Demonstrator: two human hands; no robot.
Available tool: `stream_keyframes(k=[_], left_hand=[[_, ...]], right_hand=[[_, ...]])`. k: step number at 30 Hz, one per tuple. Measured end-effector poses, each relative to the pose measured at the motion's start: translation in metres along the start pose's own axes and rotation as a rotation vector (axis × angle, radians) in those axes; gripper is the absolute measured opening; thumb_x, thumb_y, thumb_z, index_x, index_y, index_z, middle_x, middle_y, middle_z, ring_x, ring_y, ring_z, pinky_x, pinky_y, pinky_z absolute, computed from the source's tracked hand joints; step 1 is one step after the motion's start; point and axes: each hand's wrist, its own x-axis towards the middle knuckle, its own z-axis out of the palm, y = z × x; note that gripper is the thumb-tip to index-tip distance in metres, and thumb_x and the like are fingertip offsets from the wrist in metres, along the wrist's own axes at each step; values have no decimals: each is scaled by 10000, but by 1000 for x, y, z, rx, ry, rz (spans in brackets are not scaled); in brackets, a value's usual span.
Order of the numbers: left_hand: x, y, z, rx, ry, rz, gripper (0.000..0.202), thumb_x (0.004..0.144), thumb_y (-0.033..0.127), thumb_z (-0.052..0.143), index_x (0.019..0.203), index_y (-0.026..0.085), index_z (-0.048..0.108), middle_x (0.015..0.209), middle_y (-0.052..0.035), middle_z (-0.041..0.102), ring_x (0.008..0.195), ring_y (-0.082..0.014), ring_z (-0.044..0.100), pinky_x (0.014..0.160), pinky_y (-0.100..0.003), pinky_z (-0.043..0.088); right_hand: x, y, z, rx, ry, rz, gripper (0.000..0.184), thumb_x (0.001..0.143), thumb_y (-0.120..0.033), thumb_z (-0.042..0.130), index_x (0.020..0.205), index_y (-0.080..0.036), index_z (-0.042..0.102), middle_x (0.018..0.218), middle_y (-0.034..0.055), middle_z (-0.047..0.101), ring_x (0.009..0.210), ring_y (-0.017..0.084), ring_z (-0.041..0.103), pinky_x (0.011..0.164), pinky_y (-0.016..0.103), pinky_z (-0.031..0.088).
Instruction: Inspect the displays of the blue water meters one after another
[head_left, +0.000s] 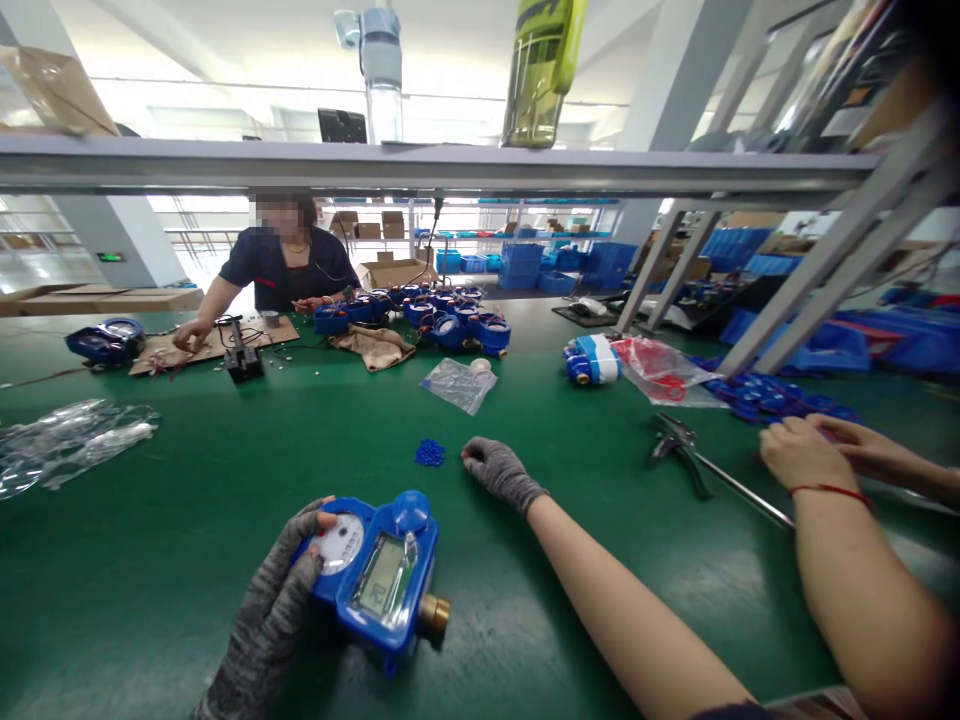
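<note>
In a grey fingerless glove, my left hand grips a blue water meter by its round dial end. The meter has a small display, a raised round blue cap and a brass threaded fitting at its lower right. It is tilted toward me above the green table. My right hand, gloved the same way, rests on the table with its fingers curled together. What its fingertips hold, if anything, is hidden. Just left of those fingertips lies a small pile of tiny blue pieces.
A clear plastic bag lies beyond my right hand. Pliers and a metal rod lie near a co-worker's hands at right. Several blue meters stand at the back, before another person. A shelf spans overhead.
</note>
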Motion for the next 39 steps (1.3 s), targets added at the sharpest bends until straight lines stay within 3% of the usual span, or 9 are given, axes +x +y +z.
stream_keyframes(k=[4, 10, 14, 18, 23, 35, 39], left_hand=[[4, 11, 4, -99, -23, -54, 390, 710, 502, 718, 985, 227, 685, 1278, -54, 594, 1174, -328, 541, 834, -337, 567], [8, -1, -8, 15, -97, -16, 309, 816, 461, 630, 1059, 272, 653, 1355, -16, 537, 1263, -245, 467, 977, -257, 452], [9, -4, -10, 27, -153, 26, 285, 847, 440, 590, 1082, 285, 636, 1380, -10, 510, 1282, -252, 444, 1056, -312, 385], [8, -5, -11, 19, -115, 1, 294, 818, 459, 618, 1059, 293, 646, 1345, -7, 540, 1281, -261, 445, 1017, -309, 427], [10, -11, -19, 71, -133, 6, 324, 830, 466, 605, 1114, 314, 634, 1379, 9, 513, 1319, -243, 396, 1095, -325, 341], [11, -3, -21, 75, -185, -23, 321, 833, 451, 606, 1114, 297, 628, 1386, 4, 509, 1325, -244, 389, 1043, -296, 393], [14, 0, -21, 45, -235, -54, 309, 839, 432, 598, 1110, 283, 616, 1397, -7, 496, 1321, -255, 391, 1047, -317, 382]], right_hand=[[-2, -1, 6, -25, -12, -33, 214, 871, -251, 514, 978, -165, 679, 938, 61, 693, 817, 149, 604, 737, 224, 429], [-6, -7, 14, -133, 17, -89, 240, 904, -273, 471, 980, -149, 662, 999, 116, 656, 906, 200, 583, 790, 274, 410], [-12, -2, 15, -166, 28, -121, 270, 923, -314, 450, 978, -146, 655, 990, 128, 641, 901, 211, 572, 780, 288, 407], [-19, 9, 13, -156, 0, -181, 257, 919, -321, 466, 982, -166, 662, 995, 104, 640, 920, 194, 569, 799, 271, 407], [-23, 19, 9, -116, -25, -195, 233, 909, -278, 479, 998, -186, 673, 985, 74, 651, 926, 166, 579, 815, 240, 415], [-16, 13, 4, -32, -25, -140, 172, 863, -223, 533, 909, -143, 678, 936, 94, 660, 869, 183, 590, 807, 271, 440], [-31, 7, 2, 27, -3, -162, 167, 884, -227, 514, 923, -139, 650, 931, 87, 646, 853, 171, 581, 791, 275, 447]])
